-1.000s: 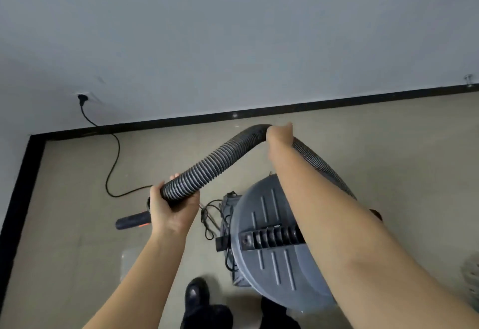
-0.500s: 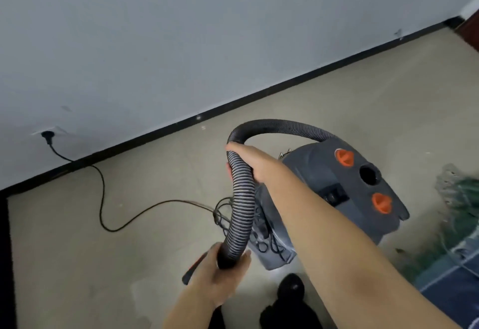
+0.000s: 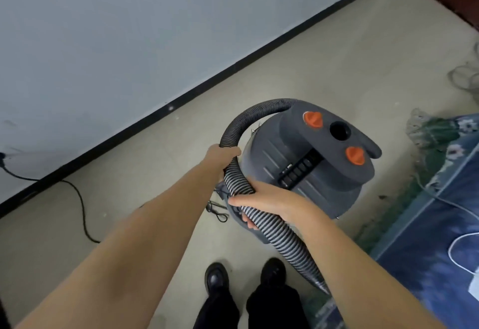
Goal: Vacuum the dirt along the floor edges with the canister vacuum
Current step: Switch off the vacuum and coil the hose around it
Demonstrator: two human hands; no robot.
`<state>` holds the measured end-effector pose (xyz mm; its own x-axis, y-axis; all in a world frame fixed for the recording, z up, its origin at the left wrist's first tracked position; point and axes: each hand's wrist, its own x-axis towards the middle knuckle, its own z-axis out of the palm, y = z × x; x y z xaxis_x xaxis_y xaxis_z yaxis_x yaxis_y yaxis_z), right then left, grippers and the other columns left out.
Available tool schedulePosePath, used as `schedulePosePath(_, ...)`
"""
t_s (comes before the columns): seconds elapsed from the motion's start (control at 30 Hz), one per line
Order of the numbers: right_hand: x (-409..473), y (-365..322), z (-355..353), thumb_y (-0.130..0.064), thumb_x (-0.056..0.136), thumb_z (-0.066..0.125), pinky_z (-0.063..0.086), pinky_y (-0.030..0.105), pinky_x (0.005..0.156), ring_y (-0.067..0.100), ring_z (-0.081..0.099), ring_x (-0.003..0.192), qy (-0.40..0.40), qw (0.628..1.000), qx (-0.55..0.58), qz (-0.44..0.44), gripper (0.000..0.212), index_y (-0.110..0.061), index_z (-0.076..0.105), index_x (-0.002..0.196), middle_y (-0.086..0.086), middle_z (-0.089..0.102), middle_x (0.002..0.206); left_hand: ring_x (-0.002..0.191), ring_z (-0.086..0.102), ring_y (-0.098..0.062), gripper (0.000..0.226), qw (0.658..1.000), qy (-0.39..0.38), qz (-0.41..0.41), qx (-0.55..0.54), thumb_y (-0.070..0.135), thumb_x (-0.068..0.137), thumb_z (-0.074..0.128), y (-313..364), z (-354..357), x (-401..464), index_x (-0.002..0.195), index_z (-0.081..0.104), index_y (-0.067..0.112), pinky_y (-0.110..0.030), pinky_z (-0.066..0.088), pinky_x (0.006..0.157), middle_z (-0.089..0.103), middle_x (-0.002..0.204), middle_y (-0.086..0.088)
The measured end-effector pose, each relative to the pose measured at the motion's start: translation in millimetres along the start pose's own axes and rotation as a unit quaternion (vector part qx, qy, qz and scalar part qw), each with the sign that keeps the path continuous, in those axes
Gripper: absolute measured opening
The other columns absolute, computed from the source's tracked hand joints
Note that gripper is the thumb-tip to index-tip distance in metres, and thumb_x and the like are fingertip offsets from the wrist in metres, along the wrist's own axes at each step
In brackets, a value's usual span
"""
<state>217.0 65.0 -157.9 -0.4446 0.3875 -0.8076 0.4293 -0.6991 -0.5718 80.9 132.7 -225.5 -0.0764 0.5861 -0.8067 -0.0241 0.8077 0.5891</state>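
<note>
Right, both hands are on the hose (image 3: 234,173) and nowhere near a floor edge yet. The left hand (image 3: 220,156) has its fingers curled over the upper bend of the ribbed tube, just where it arcs up and round toward the top of the canister vacuum (image 3: 305,163). The right hand (image 3: 264,199) wraps the same tube lower down, thumb across the top, fingertips tucked beneath, and from there the hose runs on down past the person's shoes (image 3: 216,278); its free end passes behind the right forearm, so the nozzle can't be made out. The grey canister, orange knobs up top, stands on the beige floor (image 3: 324,51) beside a blue rug (image 3: 427,238), well short of the black skirting (image 3: 197,90) along the wall. Its power cord (image 3: 77,199) trails off left toward the wall. By the look of it, this is hose handling, still setup: the edge cleaning itself seems entirely ahead, with specks visible along that skirting line.
</note>
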Motion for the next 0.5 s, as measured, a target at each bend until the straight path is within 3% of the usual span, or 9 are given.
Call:
schedulePosePath(0.1, -12.4, 52.2, 4.8, -0.024, 0.086, 0.068, 0.048, 0.033, 0.06, 0.019, 0.056, 0.058, 0.056, 0.998, -0.018, -0.016, 0.024, -0.01, 0.055, 0.099, 0.006, 0.058, 0.068, 0.072, 0.056, -0.028, 0.035, 0.997, 0.044, 0.036, -0.059, 0.014, 0.065, 0.065, -15.7, 2.6, 4.6, 0.097, 0.056, 0.001, -0.046, 0.054, 0.073, 0.057, 0.086, -0.018)
schedulePosePath(0.2, -16.5, 114.4, 0.0, -0.041, 0.08, 0.071, 0.044, 0.028, 0.062, 0.013, 0.058, 0.062, 0.22, 0.975, -0.039, 0.008, 0.032, -0.012, 0.061, 0.088, -0.001, 0.06, 0.069, 0.078, 0.059, -0.03, 0.03, 0.994, 0.078, 0.046, -0.068, 0.012, 0.073, 0.063, -32.5, 12.8, 12.0, 0.101, 0.054, 0.006, -0.05, 0.055, 0.078, 0.059, 0.089, -0.015)
schedulePosePath(0.3, -3.6, 152.7, -3.2, -0.044, 0.081, 0.071, 0.045, 0.027, 0.059, 0.013, 0.06, 0.067, 0.357, 0.933, -0.044, 0.009, 0.026, -0.021, 0.059, 0.082, -0.005, 0.061, 0.072, 0.084, 0.063, -0.032, 0.03, 0.992, 0.096, 0.049, -0.065, 0.015, 0.076, 0.063, -44.7, 30.2, 21.9, 0.103, 0.052, 0.008, -0.05, 0.057, 0.081, 0.059, 0.087, -0.01)
schedulePosePath(0.4, 22.4, 173.2, 5.5, -0.042, 0.08, 0.074, 0.05, 0.027, 0.065, 0.01, 0.064, 0.077, 0.388, 0.921, -0.022, -0.023, 0.025, -0.021, 0.064, 0.09, -0.007, 0.067, 0.082, 0.088, 0.061, -0.03, 0.026, 0.992, 0.11, 0.053, -0.022, 0.016, 0.084, 0.06, -58.7, 34.8, 37.0, 0.107, 0.049, 0.01, -0.046, 0.055, 0.083, 0.057, 0.087, -0.005)
schedulePosePath(0.5, 42.9, 189.0, 11.3, -0.047, 0.078, 0.073, 0.046, 0.02, 0.069, 0.01, 0.063, 0.085, 0.41, 0.911, -0.019, -0.047, 0.038, -0.019, 0.066, 0.102, -0.008, 0.067, 0.09, 0.09, 0.059, -0.026, 0.032, 0.992, 0.109, 0.057, 0.003, 0.02, 0.088, 0.061, -69.7, 32.3, 51.0, 0.115, 0.049, 0.009, -0.04, 0.053, 0.084, 0.059, 0.1, -0.008)
